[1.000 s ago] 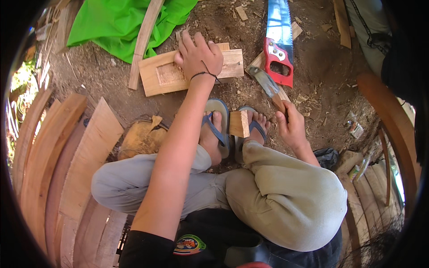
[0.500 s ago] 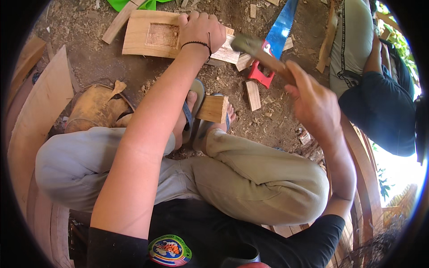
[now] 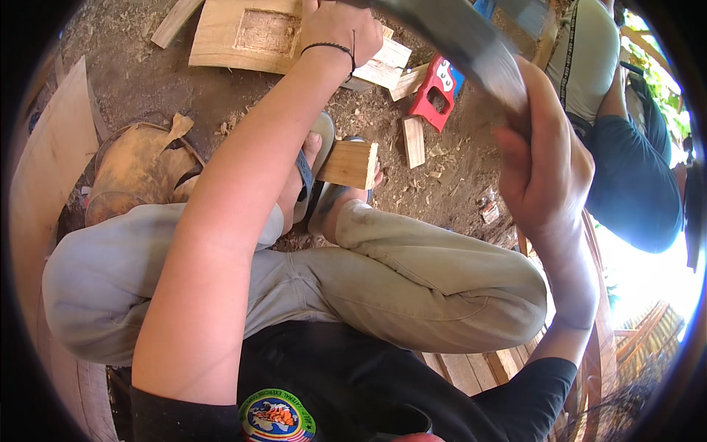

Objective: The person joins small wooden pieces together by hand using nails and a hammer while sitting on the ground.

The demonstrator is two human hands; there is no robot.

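The board point(image 3: 213, 40) is under the left hand point(image 3: 339, 33), whose fingertips are cut off by the upper edge, so I cannot tell whether they are spread or pressed together. The fingers of the right hand point(image 3: 549, 155) are wrapped around a blurred hammer point(image 3: 471, 44). The board lies beyond the feet point(image 3: 313, 146), its recess facing up. A block point(image 3: 350, 163) is at the feet; a red-handled saw point(image 3: 443, 77) lies right of the board.

A: Left side?
B: The left arm point(image 3: 213, 243) extends nearly straight; the left hand point(image 3: 339, 28) sits at 12 o'clock, fingers partly beyond view.
A: Right side?
B: The right elbow point(image 3: 578, 313) bends at 4 o'clock; the right hand point(image 3: 552, 166) is nearest 2 o'clock, fingers curled.
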